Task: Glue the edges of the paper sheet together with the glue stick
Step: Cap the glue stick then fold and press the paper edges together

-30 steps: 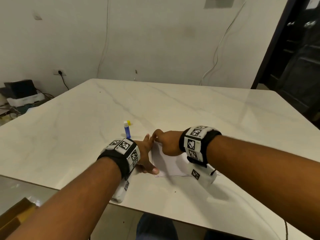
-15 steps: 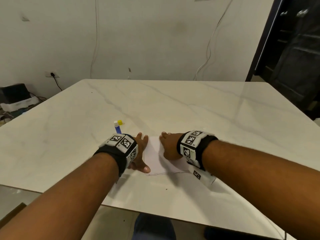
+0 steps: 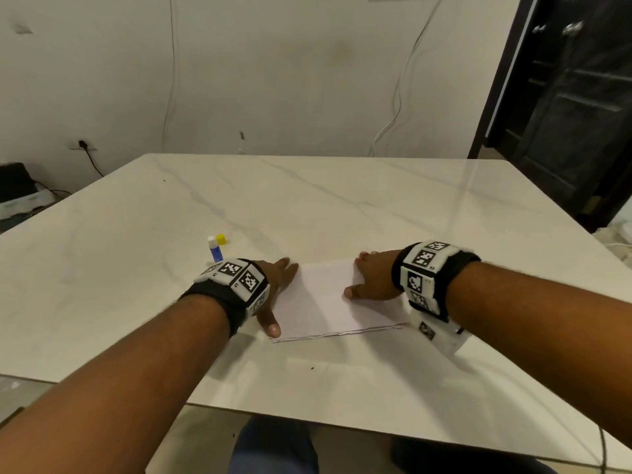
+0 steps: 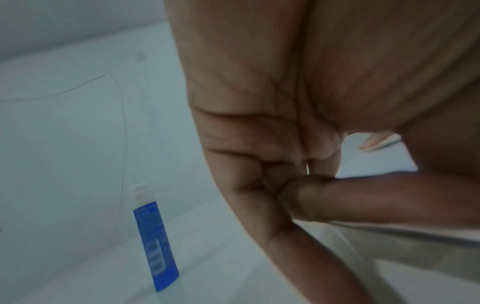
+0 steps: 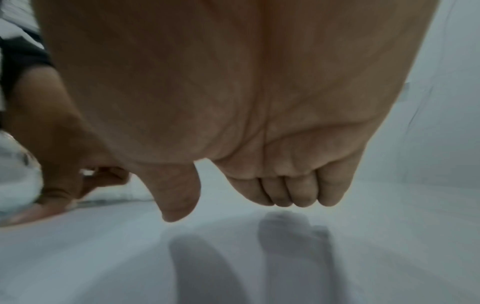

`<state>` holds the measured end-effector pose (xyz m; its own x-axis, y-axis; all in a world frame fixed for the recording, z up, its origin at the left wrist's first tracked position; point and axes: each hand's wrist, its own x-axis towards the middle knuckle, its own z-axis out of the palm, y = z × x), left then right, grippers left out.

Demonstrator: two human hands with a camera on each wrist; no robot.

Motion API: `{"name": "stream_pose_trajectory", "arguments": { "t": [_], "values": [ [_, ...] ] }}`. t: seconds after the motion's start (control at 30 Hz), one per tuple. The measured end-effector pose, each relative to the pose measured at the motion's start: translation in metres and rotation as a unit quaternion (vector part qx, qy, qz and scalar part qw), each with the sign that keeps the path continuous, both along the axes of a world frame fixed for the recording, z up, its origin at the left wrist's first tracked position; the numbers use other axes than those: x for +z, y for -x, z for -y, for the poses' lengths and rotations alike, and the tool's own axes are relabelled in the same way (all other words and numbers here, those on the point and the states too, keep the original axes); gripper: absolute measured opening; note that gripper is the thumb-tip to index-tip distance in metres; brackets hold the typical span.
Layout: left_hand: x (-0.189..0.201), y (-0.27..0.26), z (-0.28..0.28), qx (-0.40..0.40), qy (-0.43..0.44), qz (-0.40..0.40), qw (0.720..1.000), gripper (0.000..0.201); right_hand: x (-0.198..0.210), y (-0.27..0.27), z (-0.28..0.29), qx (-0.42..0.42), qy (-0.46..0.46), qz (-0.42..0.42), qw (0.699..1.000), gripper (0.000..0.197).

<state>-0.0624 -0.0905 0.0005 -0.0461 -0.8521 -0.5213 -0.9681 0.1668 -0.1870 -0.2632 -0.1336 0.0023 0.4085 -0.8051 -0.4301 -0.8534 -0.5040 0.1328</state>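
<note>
A folded white paper sheet (image 3: 328,302) lies flat on the marble table (image 3: 342,206) near its front edge. My left hand (image 3: 278,289) presses the sheet's left end with flat fingers and the thumb spread toward me. My right hand (image 3: 371,280) lies flat on the sheet's right part, fingers straight, thumb pointing left. The blue glue stick (image 3: 215,250) stands upright and uncapped just beyond my left wrist, also seen as a blue tube (image 4: 155,244) in the left wrist view. Its yellow cap (image 3: 221,238) lies beside it.
Wall cables (image 3: 396,97) hang behind the table. A dark doorway (image 3: 564,107) stands at the right. Boxes and a plugged socket (image 3: 82,144) sit at the far left, off the table.
Both hands have slid apart along the paper, left hand leftward and right hand rightward, uncovering the sheet's middle. The glue stick and cap have stayed put.
</note>
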Motion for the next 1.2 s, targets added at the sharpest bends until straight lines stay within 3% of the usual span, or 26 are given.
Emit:
{"name": "stream_pose_trajectory", "arguments": {
  "t": [0.13,0.23,0.33,0.4,0.53,0.77,0.83,0.97,1.07,1.2],
  "values": [
    [0.002,0.01,0.005,-0.016,0.017,0.017,1.0,0.133,0.009,-0.049,-0.035,0.12,-0.043,0.058,0.99,0.065],
    [0.0,0.01,0.006,-0.018,0.012,0.022,1.0,0.135,0.001,-0.066,-0.042,0.158,-0.032,0.04,0.986,0.053],
    [-0.003,0.008,0.004,0.014,0.031,0.025,0.999,0.139,-0.009,-0.044,-0.022,0.093,-0.017,0.019,0.995,0.09],
    [-0.002,0.006,0.003,0.032,0.025,0.014,0.999,0.137,-0.011,-0.018,-0.002,0.054,-0.015,-0.004,0.998,0.103],
    [0.004,0.009,0.004,0.039,0.012,-0.005,0.999,0.127,-0.015,0.027,0.027,0.039,-0.023,-0.015,0.999,0.085],
    [0.023,0.011,0.009,0.047,-0.047,-0.004,0.998,0.131,-0.013,0.043,0.04,0.041,-0.049,0.027,0.998,0.055],
    [0.033,0.019,0.013,0.034,-0.028,0.017,0.999,0.122,-0.013,0.047,0.04,0.026,-0.051,0.054,0.997,0.053],
    [0.034,0.06,0.031,-0.077,0.074,0.009,0.994,0.112,-0.005,0.052,0.047,-0.034,0.013,0.16,0.986,0.042],
    [0.015,0.089,0.043,-0.11,0.041,0.001,0.993,0.129,0.004,0.047,0.062,-0.115,0.02,0.244,0.963,0.039],
    [-0.008,0.095,0.06,-0.132,0.014,0.026,0.991,0.16,0.001,0.036,0.088,-0.128,0.038,0.122,0.983,0.06]
  ]
}}
